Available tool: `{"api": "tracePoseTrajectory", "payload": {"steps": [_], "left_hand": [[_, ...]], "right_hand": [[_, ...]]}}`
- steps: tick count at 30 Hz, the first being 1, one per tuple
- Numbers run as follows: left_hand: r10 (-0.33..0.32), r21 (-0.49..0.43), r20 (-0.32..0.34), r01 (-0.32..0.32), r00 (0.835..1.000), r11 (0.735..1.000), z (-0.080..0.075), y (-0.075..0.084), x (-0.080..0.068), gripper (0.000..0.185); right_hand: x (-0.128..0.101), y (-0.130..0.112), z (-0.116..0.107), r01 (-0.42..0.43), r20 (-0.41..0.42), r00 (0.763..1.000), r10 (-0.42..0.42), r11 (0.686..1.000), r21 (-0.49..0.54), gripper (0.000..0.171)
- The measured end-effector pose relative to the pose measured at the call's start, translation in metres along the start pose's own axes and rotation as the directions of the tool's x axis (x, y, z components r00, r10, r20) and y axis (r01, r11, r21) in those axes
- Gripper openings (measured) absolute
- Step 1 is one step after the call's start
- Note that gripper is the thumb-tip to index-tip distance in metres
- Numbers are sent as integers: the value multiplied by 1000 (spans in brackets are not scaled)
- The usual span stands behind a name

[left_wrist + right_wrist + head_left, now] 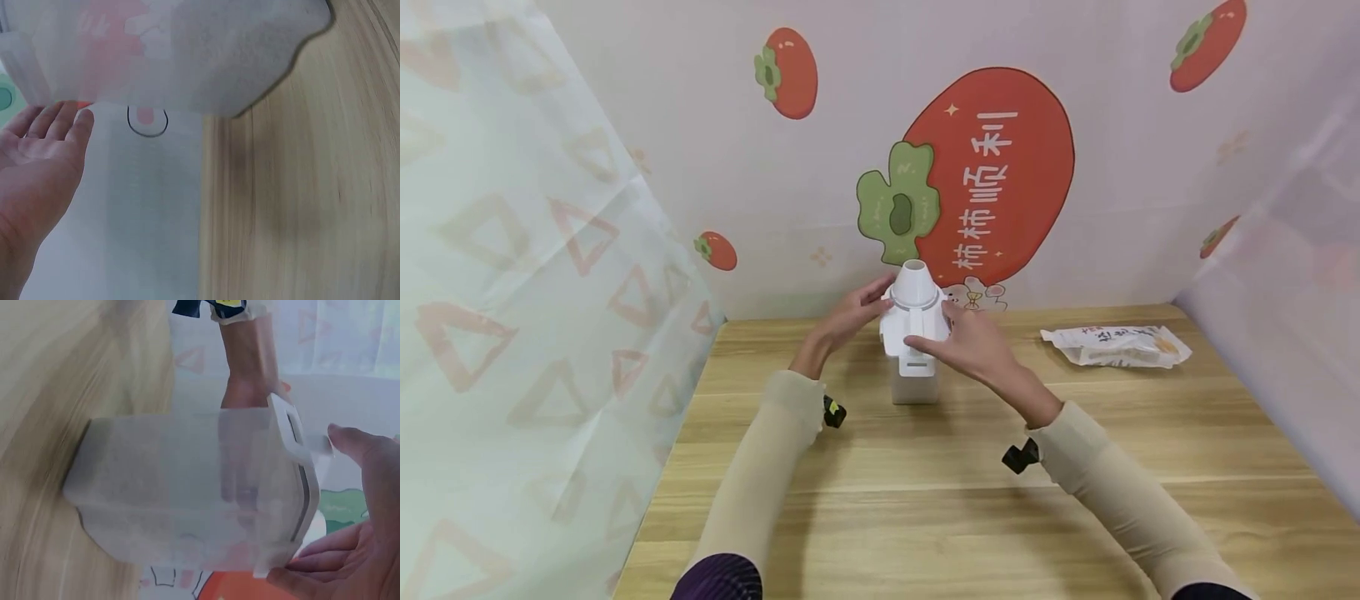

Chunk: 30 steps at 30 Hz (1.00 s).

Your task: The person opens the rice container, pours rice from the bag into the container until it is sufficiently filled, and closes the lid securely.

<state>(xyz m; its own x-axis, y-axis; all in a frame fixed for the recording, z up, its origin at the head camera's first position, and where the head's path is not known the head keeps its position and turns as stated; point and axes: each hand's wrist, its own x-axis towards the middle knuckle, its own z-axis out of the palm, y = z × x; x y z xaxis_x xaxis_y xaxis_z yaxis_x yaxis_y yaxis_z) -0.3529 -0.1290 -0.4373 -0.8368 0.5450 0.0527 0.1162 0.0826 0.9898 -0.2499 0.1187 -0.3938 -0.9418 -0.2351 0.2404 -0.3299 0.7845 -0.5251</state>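
Head view: one white container (914, 333) stands on the desk (925, 483), left hand (850, 317) and right hand (962, 342) flat against its lid, fingers straight; one snack packet (1116, 346) lies well right of it. Left wrist: straight fingers (59, 122) touch the container. Right wrist: one container, thumb (350, 440) at its lid.

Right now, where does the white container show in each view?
Head: white container at table centre, between both hands.
Left wrist: blurred, filling the top.
Right wrist: lying sideways across the middle.
Shared landmark: wooden table.
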Motion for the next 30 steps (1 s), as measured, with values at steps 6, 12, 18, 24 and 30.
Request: {"api": "tracePoseTrajectory", "payload": {"steps": [6, 12, 18, 24, 30], "left_hand": [[-30, -48, -15, 29, 999, 998, 5, 1, 5, 72], [-8, -11, -28, 8, 1000, 1000, 4, -3, 4, 75], [41, 89, -46, -37, 998, 995, 6, -3, 1, 76], [87, 93, -78, -80, 993, 992, 13, -2, -6, 77], [100, 92, -150, -86, 984, 992, 19, -6, -15, 79]], "right_hand": [[2, -9, 12, 42, -66, 997, -43, 999, -30, 77], [6, -10, 12, 32, -33, 999, -33, 999, -25, 76], [9, -5, 4, 26, 48, 999, -26, 1000, -9, 82], [15, 8, -6, 63, 138, 988, -61, 998, -7, 83], [21, 21, -14, 116, 195, 974, -117, 993, 14, 90]]}}
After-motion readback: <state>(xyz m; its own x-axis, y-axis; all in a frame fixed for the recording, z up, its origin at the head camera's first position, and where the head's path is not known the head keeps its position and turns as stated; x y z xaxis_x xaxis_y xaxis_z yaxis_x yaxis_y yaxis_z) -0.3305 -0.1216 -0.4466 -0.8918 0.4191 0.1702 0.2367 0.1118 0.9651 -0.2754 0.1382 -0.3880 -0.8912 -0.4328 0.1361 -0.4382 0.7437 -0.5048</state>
